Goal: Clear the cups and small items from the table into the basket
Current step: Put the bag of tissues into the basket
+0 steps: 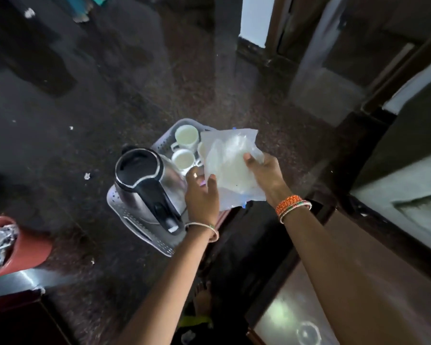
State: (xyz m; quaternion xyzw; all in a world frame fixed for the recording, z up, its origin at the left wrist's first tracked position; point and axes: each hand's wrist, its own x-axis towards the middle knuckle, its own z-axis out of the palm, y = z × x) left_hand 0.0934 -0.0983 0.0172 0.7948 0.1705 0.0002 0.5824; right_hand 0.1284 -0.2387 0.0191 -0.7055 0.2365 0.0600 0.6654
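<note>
Head view shows your left hand (201, 192) and right hand (264, 174) both gripping a clear plastic bag (230, 168), fingers curled round its edges, just above the grey basket (139, 229). That basket sits on the dark floor (85, 108), holding a kettle (144, 185) and white cups (186, 137).

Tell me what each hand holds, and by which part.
Both hold one clear plastic bag above the basket: the left hand pinches its near-left edge, the right hand grips its right side.
</note>
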